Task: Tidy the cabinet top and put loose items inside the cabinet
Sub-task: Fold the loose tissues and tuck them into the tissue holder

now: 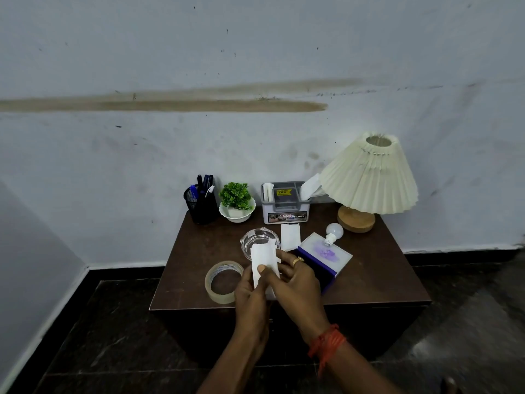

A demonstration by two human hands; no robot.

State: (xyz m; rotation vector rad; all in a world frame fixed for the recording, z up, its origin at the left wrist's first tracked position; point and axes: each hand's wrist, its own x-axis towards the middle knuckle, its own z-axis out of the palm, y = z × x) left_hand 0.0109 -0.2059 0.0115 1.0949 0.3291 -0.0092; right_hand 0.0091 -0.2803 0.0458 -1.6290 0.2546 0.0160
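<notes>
Lower end of white paper [262,255] hidden behind hands; glass ashtray [251,240] half covered beyond it. Left hand [250,291] and right hand [298,282] fingers [264,271] pinch the paper above the counter [383,280], tape roll [223,281] just left.

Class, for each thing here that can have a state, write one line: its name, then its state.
white paper: held by both hands.
left hand: grips the paper.
right hand: pinches the paper.
tape roll: lying flat on cabinet top.
light bulb: loose, lying unlit, base on purple box.
lamp: upright, appears unlit.
pen holder: upright, holding pens.
</notes>
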